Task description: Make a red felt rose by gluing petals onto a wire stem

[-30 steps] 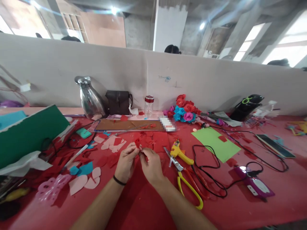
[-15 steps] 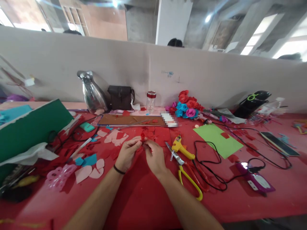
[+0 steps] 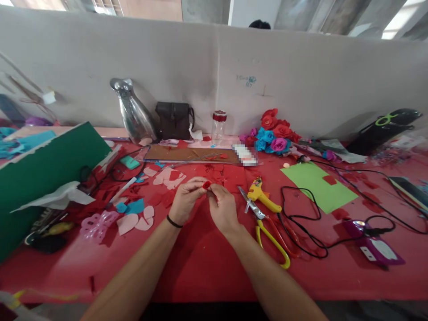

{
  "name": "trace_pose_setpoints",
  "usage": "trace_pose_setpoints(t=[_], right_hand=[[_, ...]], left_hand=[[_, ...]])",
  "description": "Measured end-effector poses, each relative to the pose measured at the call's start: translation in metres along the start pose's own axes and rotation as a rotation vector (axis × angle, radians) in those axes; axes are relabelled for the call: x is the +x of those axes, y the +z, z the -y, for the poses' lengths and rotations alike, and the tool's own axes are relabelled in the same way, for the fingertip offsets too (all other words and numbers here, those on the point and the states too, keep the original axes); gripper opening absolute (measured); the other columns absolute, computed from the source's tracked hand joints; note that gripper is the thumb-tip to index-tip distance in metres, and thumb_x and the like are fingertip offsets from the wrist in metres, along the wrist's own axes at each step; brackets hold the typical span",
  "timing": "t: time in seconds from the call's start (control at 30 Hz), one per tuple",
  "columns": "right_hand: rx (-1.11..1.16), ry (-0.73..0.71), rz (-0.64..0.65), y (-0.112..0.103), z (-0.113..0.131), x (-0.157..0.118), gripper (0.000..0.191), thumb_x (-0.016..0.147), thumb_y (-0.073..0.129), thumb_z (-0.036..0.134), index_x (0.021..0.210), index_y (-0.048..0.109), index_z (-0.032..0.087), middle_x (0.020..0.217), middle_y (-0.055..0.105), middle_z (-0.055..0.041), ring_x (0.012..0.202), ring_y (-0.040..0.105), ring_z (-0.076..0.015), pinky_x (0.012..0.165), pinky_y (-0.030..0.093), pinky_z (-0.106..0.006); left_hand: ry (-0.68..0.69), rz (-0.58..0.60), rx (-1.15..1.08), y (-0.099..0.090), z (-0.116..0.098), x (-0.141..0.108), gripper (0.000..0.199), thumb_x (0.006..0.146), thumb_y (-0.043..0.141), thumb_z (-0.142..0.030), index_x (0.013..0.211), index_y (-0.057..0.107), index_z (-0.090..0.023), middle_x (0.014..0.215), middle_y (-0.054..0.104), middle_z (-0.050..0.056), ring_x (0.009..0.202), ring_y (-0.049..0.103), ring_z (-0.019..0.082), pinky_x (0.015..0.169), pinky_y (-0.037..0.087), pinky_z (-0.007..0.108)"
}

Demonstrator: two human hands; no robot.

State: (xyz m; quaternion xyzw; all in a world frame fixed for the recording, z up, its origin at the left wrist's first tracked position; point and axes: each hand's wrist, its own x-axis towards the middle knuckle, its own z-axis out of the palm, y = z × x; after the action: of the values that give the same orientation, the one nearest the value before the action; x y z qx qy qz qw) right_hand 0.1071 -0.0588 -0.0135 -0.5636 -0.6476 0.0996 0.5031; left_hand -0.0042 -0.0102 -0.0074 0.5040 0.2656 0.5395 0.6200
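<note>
A small rolled piece of red paper [image 3: 207, 184], like a flower bud, is pinched between both hands above the red table. My left hand [image 3: 186, 203], with a dark band at the wrist, grips it from the left with closed fingers. From the other side my right hand [image 3: 224, 209] closes its fingertips on the same bud, hiding its lower part. Red paper pieces [image 3: 230, 176] lie just behind the hands. Right of my right hand are a yellow glue gun [image 3: 262, 197], yellow-handled scissors [image 3: 274, 245] and a red-handled tool [image 3: 282, 238].
Pink paper petals [image 3: 135, 223] and a green board [image 3: 50, 174] are at the left. Behind stand a steel jug [image 3: 133, 113], a glass jar [image 3: 218, 127] and paper flowers [image 3: 277, 131]. A black cord [image 3: 314, 214] runs to a purple power strip [image 3: 377, 247].
The view has tipped downward. The red bud has turned so that its rolled top faces me more; both hands still hold it.
</note>
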Motion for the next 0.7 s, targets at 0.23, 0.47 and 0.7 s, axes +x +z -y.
trace_pose_setpoints(t=[0.23,0.47,0.7], right_hand=[[0.045,0.026,0.001,-0.002,0.000,0.001,0.020,0.088,0.045,0.016,0.095,0.062,0.022,0.096,0.068,-0.0074,0.090,0.063,-0.0209,0.081,0.048,-0.033],[0.009,0.043,0.007,0.000,0.001,0.001,0.021,0.083,0.046,0.013,0.095,0.061,0.020,0.095,0.067,-0.0085,0.088,0.062,-0.0214,0.080,0.048,-0.033],[0.004,0.118,-0.025,-0.007,0.006,0.003,0.022,0.091,0.041,0.031,0.087,0.060,0.021,0.069,0.065,-0.0021,0.064,0.061,-0.0158,0.061,0.045,-0.023]], left_hand=[[-0.016,0.006,0.035,-0.001,0.000,0.001,0.012,0.058,0.078,-0.023,0.067,0.073,-0.018,0.089,0.066,0.007,0.085,0.060,0.018,0.083,0.047,0.033],[0.064,-0.019,0.135,-0.001,-0.003,0.001,0.008,0.060,0.077,-0.023,0.067,0.073,-0.019,0.087,0.068,0.006,0.082,0.061,0.018,0.082,0.048,0.033],[0.066,-0.187,0.047,-0.009,0.007,0.009,0.014,0.068,0.072,-0.033,0.073,0.069,-0.021,0.072,0.067,-0.001,0.070,0.059,0.013,0.074,0.046,0.028]])
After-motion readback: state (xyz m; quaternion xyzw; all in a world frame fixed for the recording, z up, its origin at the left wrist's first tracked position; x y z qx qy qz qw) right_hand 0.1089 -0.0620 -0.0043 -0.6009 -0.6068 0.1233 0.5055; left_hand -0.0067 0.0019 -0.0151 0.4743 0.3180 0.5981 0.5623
